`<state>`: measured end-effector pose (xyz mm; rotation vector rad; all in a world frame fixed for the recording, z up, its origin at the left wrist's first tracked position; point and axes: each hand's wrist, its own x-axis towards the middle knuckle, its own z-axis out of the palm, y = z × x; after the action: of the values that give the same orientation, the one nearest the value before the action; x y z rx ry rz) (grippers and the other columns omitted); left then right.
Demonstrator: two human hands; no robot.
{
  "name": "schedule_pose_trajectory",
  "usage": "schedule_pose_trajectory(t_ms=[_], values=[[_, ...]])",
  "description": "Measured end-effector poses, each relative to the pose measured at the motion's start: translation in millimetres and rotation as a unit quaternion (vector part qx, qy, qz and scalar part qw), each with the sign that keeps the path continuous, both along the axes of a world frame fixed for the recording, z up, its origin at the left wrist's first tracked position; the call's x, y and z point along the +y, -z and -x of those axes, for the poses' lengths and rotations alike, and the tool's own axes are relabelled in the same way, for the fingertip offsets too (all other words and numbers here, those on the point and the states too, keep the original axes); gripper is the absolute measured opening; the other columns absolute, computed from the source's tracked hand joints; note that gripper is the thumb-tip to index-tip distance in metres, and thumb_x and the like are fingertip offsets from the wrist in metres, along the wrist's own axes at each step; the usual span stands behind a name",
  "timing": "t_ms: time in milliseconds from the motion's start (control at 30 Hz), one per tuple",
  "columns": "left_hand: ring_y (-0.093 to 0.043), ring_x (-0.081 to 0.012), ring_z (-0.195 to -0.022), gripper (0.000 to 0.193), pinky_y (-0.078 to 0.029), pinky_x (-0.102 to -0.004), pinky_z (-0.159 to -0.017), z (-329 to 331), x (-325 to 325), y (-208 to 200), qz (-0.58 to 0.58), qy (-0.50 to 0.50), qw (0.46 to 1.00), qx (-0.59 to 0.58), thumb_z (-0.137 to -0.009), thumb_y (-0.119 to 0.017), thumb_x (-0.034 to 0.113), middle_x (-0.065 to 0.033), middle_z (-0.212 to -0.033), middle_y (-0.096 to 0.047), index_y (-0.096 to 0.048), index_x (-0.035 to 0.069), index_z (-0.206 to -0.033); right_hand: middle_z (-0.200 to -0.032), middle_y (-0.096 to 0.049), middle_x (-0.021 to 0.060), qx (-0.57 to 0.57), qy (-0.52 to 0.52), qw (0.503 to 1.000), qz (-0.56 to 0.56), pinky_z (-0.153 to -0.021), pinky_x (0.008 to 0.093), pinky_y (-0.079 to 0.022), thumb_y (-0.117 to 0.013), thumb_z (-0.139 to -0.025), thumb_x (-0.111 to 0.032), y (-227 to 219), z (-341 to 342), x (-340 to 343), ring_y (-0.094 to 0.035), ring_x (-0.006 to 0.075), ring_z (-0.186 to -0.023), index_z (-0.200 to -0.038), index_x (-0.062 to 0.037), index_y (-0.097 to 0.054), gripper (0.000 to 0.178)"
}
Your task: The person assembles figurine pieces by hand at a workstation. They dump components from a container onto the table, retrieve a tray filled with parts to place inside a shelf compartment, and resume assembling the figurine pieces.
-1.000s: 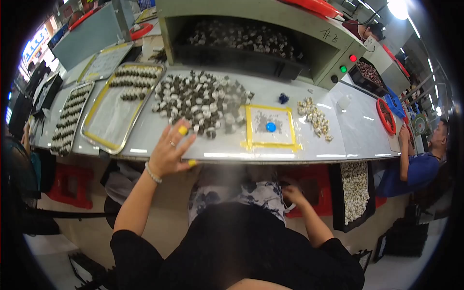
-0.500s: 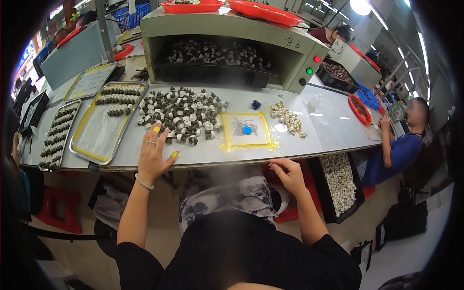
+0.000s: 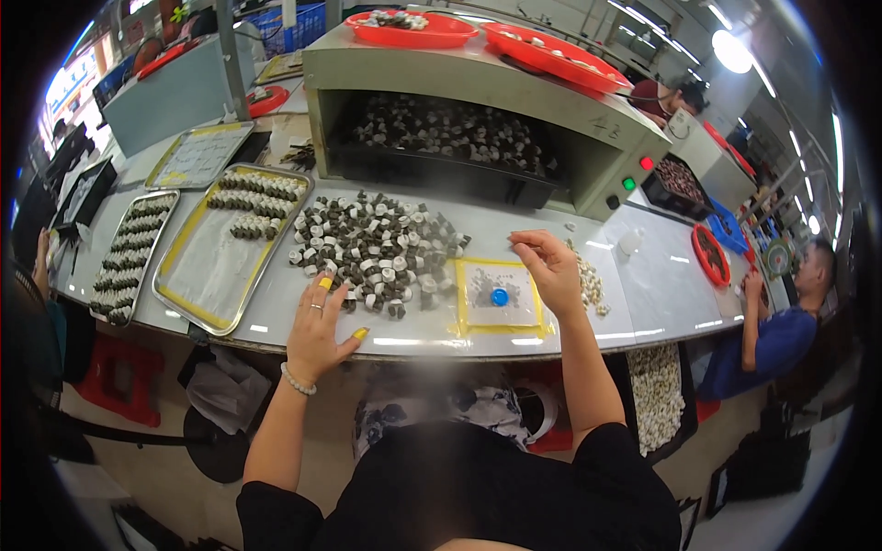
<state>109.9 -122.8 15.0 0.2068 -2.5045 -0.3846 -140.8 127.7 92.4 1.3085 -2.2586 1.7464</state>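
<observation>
My left hand [image 3: 317, 329] rests palm down at the near edge of a pile of small black-and-white pieces [image 3: 367, 243], fingers spread, with nothing held. Its fingertips meet the pile's near side. My right hand [image 3: 548, 266] reaches over the table, thumb and index finger pinched together past a square pad edged with yellow tape [image 3: 459, 298]. What the pinch holds, if anything, is hidden. A round blue cap-like thing [image 3: 500, 297] lies on the pad among small grey bits. Small cream-coloured pieces [image 3: 591, 286] lie to the right, partly behind my right hand.
Metal trays [image 3: 165, 275] with rows of pieces lie at the left. A grey box-shaped machine [image 3: 597, 138] with a filled black tray inside stands behind the pile. Red trays [image 3: 413, 32] sit on top. A co-worker in blue [image 3: 772, 344] sits at the right.
My right hand has moved from the table's front edge forward over the pad, to where a small dark blue cluster lay. My left hand stays by the pile. The whole view has shifted slightly.
</observation>
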Motion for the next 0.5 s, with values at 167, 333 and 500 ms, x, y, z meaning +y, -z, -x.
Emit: schedule_pose_trajectory(t_ms=[167, 333, 500], values=[[-0.038, -0.0389, -0.123, 0.066, -0.031, -0.0507, -0.101, 1.5, -0.7, -1.8, 0.0, -0.018, 0.999, -0.035, -0.069, -0.07, 0.034, -0.0216, -0.127, -0.043, -0.048, 0.003, -0.123, -0.102, -0.063, 0.0184, 0.045, -0.322, 0.94, 0.1, -0.078, 0.0361, -0.049, -0.058, -0.08, -0.005, -108.3, -66.3, -43.2, -0.061, 0.0307, -0.09, -0.102, 0.0031, -0.062, 0.024], [-0.037, -0.04, -0.124, 0.065, -0.032, -0.0523, -0.1, 9.3, -2.9, -3.6, -0.008, 0.002, 0.999, -0.048, -0.067, -0.07, 0.031, -0.0224, -0.126, -0.043, -0.048, 0.002, -0.122, -0.1, -0.062, 0.0127, -0.123, -0.297, 0.821, 0.472, -0.074, 0.0358, -0.047, -0.048, -0.086, -0.014, -143.6, -143.3, -63.1, -0.06, 0.023, -0.085, -0.096, -0.0075, -0.06, 0.018], [-0.032, -0.0416, -0.128, 0.069, -0.029, -0.0539, -0.101, 3.5, -3.5, 6.8, -0.022, -0.007, 0.998, -0.058, -0.067, -0.072, 0.035, -0.0237, -0.133, -0.038, -0.047, 0.004, -0.124, -0.129, -0.052, 0.0066, -0.083, -0.607, 0.59, 0.526, -0.104, 0.0192, -0.035, -0.03, -0.088, 0.015, -154.8, -87.5, -16.9, -0.047, 0.0077, -0.119, -0.127, 0.0017, -0.047, 0.044]])
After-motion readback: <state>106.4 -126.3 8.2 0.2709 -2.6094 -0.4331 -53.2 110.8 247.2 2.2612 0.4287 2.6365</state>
